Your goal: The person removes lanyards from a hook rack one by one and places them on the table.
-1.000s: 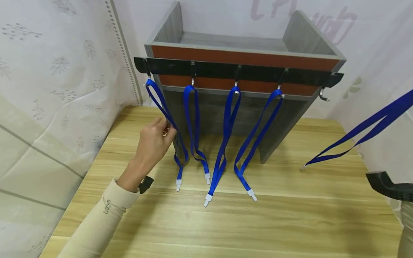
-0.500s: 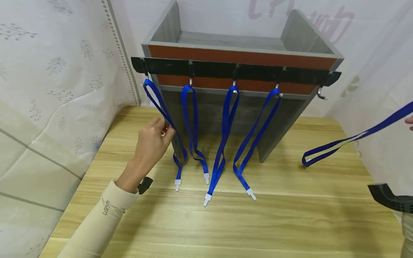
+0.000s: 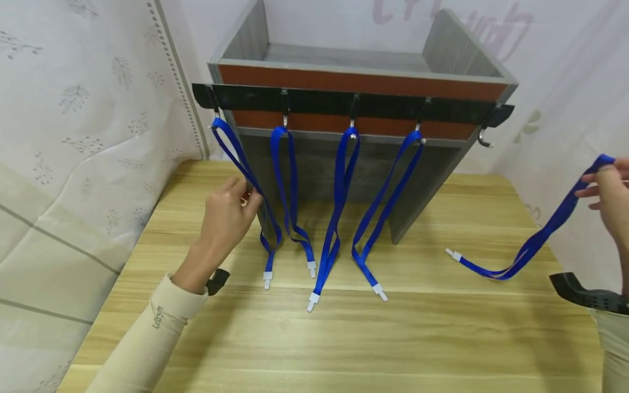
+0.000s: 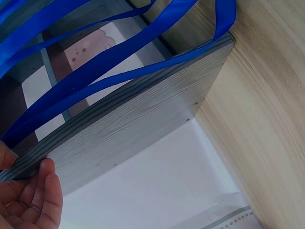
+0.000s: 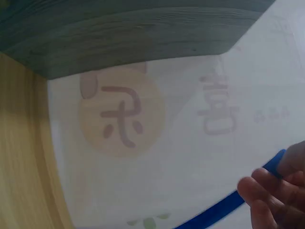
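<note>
A wood-grain counter (image 3: 314, 349) carries a grey wooden stand (image 3: 314, 169), a black hook rail (image 3: 314, 105) spanning its front. Four blue lanyards (image 3: 339, 199) hang from that. A fifth lanyard (image 3: 550, 226) slants right of the stand, its upper end pinched by the right hand (image 3: 611, 191). The left hand (image 3: 228, 210) grips the stand's side edge (beside the leftmost strap). The held lanyard ends in a white clip (image 3: 454, 255).
</note>
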### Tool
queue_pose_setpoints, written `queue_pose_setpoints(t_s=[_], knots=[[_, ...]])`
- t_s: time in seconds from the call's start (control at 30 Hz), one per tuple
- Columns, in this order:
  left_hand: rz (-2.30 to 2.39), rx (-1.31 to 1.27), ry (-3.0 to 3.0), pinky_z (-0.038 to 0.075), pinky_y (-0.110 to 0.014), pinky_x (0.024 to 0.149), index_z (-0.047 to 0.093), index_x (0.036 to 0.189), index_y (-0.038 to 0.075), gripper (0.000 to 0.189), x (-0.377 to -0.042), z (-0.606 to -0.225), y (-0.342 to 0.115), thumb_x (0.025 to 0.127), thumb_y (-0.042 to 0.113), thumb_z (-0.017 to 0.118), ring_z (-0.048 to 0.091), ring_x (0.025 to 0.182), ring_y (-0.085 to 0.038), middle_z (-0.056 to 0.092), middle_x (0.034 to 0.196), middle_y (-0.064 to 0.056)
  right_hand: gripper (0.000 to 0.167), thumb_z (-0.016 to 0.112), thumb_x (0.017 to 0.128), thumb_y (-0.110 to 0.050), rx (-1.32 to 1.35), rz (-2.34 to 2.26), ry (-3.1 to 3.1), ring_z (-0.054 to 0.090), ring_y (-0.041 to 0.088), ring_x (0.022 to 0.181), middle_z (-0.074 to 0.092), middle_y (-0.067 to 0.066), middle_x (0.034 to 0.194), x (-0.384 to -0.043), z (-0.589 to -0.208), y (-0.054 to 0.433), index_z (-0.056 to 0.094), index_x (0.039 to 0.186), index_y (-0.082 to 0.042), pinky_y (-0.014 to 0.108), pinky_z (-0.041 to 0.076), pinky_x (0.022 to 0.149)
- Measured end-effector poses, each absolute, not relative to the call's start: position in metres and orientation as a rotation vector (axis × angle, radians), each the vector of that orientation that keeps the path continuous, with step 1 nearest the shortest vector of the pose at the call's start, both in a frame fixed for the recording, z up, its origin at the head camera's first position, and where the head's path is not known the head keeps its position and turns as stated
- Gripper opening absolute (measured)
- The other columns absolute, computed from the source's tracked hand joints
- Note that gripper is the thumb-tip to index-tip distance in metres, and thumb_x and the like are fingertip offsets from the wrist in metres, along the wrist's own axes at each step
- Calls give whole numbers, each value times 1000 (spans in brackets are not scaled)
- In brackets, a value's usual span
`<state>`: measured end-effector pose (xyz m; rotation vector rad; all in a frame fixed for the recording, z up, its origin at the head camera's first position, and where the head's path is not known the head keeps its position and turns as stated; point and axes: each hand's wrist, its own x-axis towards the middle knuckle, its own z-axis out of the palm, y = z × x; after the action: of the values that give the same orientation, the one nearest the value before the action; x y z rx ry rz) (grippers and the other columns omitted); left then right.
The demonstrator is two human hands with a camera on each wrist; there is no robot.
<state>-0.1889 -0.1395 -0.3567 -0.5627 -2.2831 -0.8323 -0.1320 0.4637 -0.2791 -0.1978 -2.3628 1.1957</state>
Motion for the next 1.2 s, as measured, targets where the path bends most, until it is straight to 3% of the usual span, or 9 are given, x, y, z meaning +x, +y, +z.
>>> queue_pose_setpoints(t_s=[0.1, 0.27, 0.37, 0.57, 0.73, 0.87, 1.0, 1.2], knots=[[-834, -559, -2289, 57, -39, 55, 68, 79, -2, 16, -188, -356, -139, 92, 6, 64, 69, 71, -29, 66, 80, -17, 32, 45, 99, -7, -222, 966, -2299, 53, -22, 58, 56, -42, 75, -125, -276, 413, 51, 91, -38, 1, 39, 47], [-841, -557, -2294, 57, -39, 56, 68, 79, -1, 16, -188, -356, -139, 92, 7, 64, 69, 71, -29, 66, 81, -17, 22, 53, 100, -10, -83, 979, -2499, 58, -17, 62, 59, -38, 78, -121, -283, 402, 60, 93, -29, 8, 44, 48], [-846, -557, -2296, 57, -39, 56, 68, 80, -1, 16, -188, -356, -139, 92, 7, 64, 69, 72, -29, 66, 81, -17, 11, 56, 100, -11, -42, 1088, -2588, 62, -8, 62, 65, -30, 75, -116, -287, 406, 64, 94, -16, 14, 48, 47], [-858, -546, -2291, 57, -39, 57, 69, 80, -1, 15, -189, -356, -139, 92, 7, 65, 69, 72, -29, 67, 82, -17, 14, 53, 101, -8, 71, 1264, -2762, 67, 4, 70, 72, -9, 78, -109, -303, 414, 64, 98, 1, 22, 51, 52], [-857, -543, -2292, 58, -39, 57, 68, 79, -1, 16, -189, -356, -139, 92, 7, 65, 69, 72, -29, 66, 82, -17, 19, 48, 104, -10, 59, 1335, -2955, 65, 13, 70, 69, -1, 78, -107, -322, 431, 62, 99, 2, 28, 53, 54], [-858, -547, -2291, 58, -39, 57, 68, 79, -2, 16, -190, -357, -139, 92, 7, 65, 69, 72, -29, 66, 81, -17, 23, 45, 105, -14, -62, 1327, -3088, 62, 13, 69, 66, -4, 77, -110, -334, 447, 62, 100, 2, 30, 54, 56], [-852, -547, -2288, 57, -39, 56, 68, 78, -1, 16, -190, -357, -139, 91, 7, 65, 69, 71, -29, 66, 80, -16, 28, 45, 105, -17, -96, 1054, -3220, 60, 7, 67, 65, -5, 78, -114, -349, 450, 60, 105, 7, 29, 54, 57], [-852, -554, -2290, 57, -38, 57, 68, 77, -2, 17, -190, -358, -139, 92, 7, 65, 69, 71, -29, 66, 79, -16, 20, 56, 98, -12, 116, 464, -3250, 62, 16, 63, 71, 11, 81, -125, -369, 440, 67, 102, 4, 33, 50, 52]])
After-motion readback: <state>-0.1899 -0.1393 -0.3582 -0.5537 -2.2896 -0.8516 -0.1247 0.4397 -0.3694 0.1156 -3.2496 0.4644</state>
